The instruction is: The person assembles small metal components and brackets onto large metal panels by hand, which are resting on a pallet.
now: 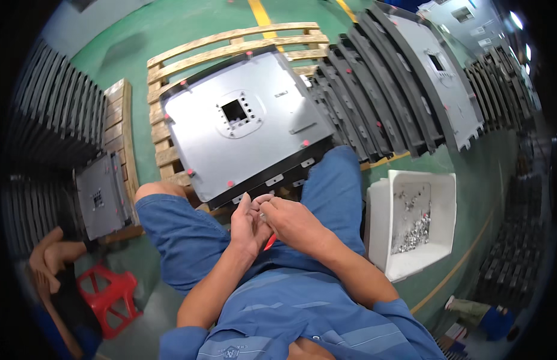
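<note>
Above my lap, my two hands meet at the near edge of a large grey metal panel (278, 99). My left hand (247, 228) is half curled with its palm turned up. The right hand (295, 225) is closed over it, thumb and fingers together at the left fingers. Whatever small piece they hold is hidden or too small to name. Pink-red plugs (231, 184) dot the panel's border, and a square hole ringed by small holes lies in its middle. Metal tabs (274, 179) stick out along its near side.
The panel lies over a wooden pallet (164, 157). Right of me stands a white bin (380, 225) with small metal parts (415, 236). Dark panels (374, 84) stand in a row at the back right; others are stacked left. A person (56, 282) sits near a red stool (109, 295).
</note>
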Demonstrator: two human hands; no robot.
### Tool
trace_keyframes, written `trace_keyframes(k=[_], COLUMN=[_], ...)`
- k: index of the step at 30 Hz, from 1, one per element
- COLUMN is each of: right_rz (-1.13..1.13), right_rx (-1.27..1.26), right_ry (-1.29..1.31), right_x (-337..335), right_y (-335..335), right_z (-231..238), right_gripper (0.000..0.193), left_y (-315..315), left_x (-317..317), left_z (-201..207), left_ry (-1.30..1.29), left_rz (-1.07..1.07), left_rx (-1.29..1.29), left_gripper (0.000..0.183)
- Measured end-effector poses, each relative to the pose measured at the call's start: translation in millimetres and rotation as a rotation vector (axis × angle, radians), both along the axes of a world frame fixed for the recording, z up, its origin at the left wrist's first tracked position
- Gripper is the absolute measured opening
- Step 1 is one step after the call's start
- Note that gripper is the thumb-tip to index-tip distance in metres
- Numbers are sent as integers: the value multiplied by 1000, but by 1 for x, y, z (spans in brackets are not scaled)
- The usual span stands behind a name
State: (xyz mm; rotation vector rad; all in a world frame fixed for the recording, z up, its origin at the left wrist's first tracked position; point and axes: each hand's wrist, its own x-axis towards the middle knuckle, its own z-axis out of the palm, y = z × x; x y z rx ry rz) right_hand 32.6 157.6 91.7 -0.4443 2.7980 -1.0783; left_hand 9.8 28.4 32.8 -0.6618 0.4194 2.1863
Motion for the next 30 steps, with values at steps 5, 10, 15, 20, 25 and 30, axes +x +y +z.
trace_keyframes(k=[5,10,15,20,25,30], right_rz=[45,-2,27,-32,-412,-657], right_rx=[41,55,-5,-167,-334,-732], right_ry=[2,215,316,284,-4,-339], right_x=[-11,-16,-29,-44,-71,-125], right_y=[-16,-26,-27,-28,-11,35], right_z=[-14,-21,-22,-19,-5,-26], right_gripper=[23,25,23,20,14,21], left_y=[-5,-12,-12,-12,-16,-25], left_x=[-4,-12,-13,-28,-59,-115], left_z=[-3,-6,-13,-7,9,11], left_ry=[-125,-106,-144,-127,-71,75], left_rz=[108,101,170,163,44,-35], left_rx=[-119,-66,55,33,-271,-300], left_gripper=[40,39,33,28,27,25])
